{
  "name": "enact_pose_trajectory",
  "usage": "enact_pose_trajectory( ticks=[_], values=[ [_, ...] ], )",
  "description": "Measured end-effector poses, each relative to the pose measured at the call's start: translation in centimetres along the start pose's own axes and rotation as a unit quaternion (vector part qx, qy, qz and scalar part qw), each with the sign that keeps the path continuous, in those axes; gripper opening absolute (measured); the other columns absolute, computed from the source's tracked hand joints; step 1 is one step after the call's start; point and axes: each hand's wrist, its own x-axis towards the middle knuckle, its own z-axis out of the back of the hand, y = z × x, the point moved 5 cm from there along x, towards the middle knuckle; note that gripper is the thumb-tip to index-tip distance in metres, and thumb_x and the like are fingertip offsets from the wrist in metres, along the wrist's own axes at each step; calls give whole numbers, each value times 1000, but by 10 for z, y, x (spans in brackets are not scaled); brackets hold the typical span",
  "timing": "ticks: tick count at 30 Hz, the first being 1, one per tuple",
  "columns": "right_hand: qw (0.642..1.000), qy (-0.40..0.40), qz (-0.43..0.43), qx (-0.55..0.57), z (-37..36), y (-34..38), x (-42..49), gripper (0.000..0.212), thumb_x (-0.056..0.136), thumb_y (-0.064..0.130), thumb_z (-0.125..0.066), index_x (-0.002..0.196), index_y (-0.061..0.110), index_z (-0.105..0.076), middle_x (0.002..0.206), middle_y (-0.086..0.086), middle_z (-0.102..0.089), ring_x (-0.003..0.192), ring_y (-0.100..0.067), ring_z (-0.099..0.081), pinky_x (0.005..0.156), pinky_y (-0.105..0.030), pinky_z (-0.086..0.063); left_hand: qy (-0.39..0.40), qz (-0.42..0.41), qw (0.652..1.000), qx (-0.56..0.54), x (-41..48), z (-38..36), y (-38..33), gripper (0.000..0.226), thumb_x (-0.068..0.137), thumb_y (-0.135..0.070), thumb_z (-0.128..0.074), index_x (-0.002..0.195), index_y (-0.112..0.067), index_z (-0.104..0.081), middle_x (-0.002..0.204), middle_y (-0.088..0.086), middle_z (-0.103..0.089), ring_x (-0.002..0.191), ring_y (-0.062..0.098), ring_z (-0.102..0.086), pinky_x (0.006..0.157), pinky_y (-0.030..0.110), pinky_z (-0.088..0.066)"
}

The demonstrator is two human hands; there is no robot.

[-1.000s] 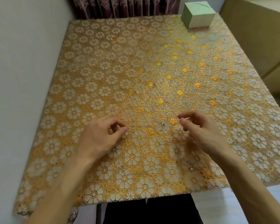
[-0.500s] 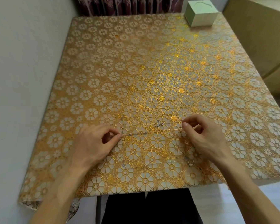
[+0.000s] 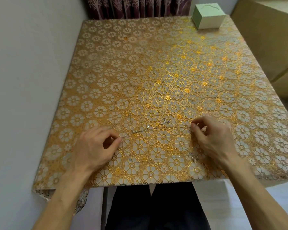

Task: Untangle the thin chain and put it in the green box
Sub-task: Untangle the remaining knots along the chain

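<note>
Your left hand [image 3: 93, 146] pinches one end of the thin chain [image 3: 146, 130] between thumb and forefinger; your right hand [image 3: 213, 138] pinches the other end likewise; the chain runs between them near the table's [image 3: 140, 63] near edge, faint against the flowered pattern, resting or lifted you cannot tell; the green box [image 3: 208, 17] sits at the far right corner.

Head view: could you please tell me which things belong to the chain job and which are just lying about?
Job: thin chain, pinched by left hand and right hand; green box at the far right corner.
Lying about: floral tablecloth; curtain.
</note>
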Motion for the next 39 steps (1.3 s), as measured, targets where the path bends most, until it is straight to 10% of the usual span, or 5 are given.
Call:
enact_pose_trajectory(
  ticks=[30,39],
  values=[
    [995,-88,-38,-25,7,-25,-15,12,96,25,-64,105,18,-69,96,2,-69,84,-20,-58,74,-33,-42,-98,96,989,53,-14,-2,5,25,93,-47,-59,90,-25,-70,92,-6,-70,85,21,-63,73,42,-53],
    [993,-102,-42,-31,6,-20,-15,15,94,29,-65,104,20,-71,98,-1,-73,90,-25,-61,76,-40,-50,-81,127,987,49,-10,18,15,22,94,-51,-60,89,-32,-70,83,-13,-65,69,12,-60,51,21,-45]
  ],
)
